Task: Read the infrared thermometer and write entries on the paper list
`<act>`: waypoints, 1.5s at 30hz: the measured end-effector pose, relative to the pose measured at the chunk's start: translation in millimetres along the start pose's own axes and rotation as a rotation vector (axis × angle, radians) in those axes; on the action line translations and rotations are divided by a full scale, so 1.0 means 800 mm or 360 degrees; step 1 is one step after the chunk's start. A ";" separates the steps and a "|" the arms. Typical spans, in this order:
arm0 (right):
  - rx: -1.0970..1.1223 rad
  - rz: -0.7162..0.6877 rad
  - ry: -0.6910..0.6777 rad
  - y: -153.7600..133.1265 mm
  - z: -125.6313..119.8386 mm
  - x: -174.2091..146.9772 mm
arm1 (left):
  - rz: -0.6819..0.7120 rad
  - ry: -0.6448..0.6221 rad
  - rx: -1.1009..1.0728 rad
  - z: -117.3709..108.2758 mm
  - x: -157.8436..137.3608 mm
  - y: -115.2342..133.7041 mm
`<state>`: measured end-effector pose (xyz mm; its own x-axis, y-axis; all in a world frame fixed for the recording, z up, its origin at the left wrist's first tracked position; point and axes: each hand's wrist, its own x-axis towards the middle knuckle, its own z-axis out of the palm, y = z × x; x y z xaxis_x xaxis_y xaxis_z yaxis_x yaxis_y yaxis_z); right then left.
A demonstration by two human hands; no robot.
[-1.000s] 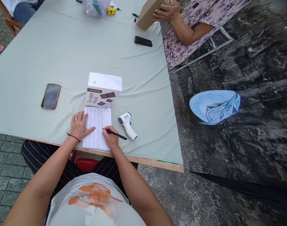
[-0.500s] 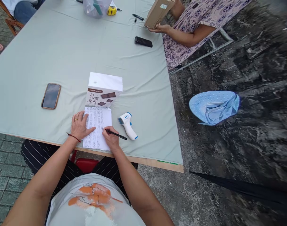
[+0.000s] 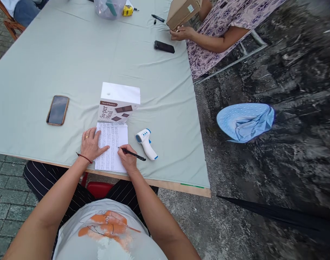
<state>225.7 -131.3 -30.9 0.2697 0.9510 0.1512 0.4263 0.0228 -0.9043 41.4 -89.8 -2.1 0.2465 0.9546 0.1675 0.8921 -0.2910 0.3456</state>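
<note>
A notebook [image 3: 113, 159] lies near the table's front edge, its page covered in rows of small handwriting. My left hand [image 3: 91, 145] rests with fingers spread on the page's left side. In my right hand [image 3: 129, 159] is a black pen [image 3: 134, 154], its tip at the right part of the written rows. Just behind the notebook stands a white box [image 3: 120, 94] printed with "Su-per Meal". A white and blue infrared thermometer [image 3: 146, 144] lies to the right of my right hand.
On the tablecloth [image 3: 59, 61] lie a smartphone [image 3: 58, 110] at left and a black object [image 3: 164, 47] farther back. A clear tub [image 3: 102, 9] and yellow tape measure [image 3: 127, 11] stand behind. Another person holds a cardboard box [image 3: 181, 14]. A blue hat [image 3: 227, 121] is off the table's right side.
The other person's cardboard box has tilted a little and their hand has shifted on it. My hands and the pen stay nearly in place; the view has moved slightly.
</note>
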 end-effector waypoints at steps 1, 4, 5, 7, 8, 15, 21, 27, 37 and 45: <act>-0.0002 -0.0003 -0.0002 0.000 0.000 0.000 | -0.0001 0.0001 0.0000 0.000 0.000 0.000; -0.0001 -0.0010 -0.0012 0.000 -0.001 0.001 | -0.0002 0.0005 -0.0013 0.000 0.000 0.000; 0.0001 -0.0011 -0.0012 0.000 -0.001 0.001 | -0.0003 0.0005 -0.0012 0.000 0.000 0.000; 0.0007 -0.0011 -0.0008 0.000 -0.001 0.001 | -0.0002 0.0003 -0.0001 0.000 0.000 0.000; 0.0008 -0.0010 -0.0005 0.000 -0.001 0.000 | -0.0001 0.0003 0.0005 0.000 0.000 0.000; 0.0036 0.0033 0.0007 -0.002 -0.002 0.000 | -0.0005 0.0000 -0.0019 -0.001 0.001 -0.001; 0.0086 0.0118 0.0086 -0.003 -0.001 -0.001 | -0.0004 0.0003 0.0019 0.000 0.001 -0.001; 0.0008 0.0072 0.0057 -0.002 0.000 0.000 | -0.0007 0.0005 -0.0001 -0.002 0.001 0.000; -0.0149 -0.0024 0.0124 -0.002 -0.004 -0.002 | -0.0011 0.0015 -0.0027 -0.002 0.002 0.000; -0.1190 -0.0065 -0.0333 -0.033 -0.028 0.009 | -0.0134 0.0007 -0.0180 -0.011 0.018 -0.007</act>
<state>235.7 -132.1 3.0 0.1040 0.9940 0.0328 0.9218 -0.0839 -0.3784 36.4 -75.2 6.9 0.1705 0.9757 0.1376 0.8611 -0.2154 0.4605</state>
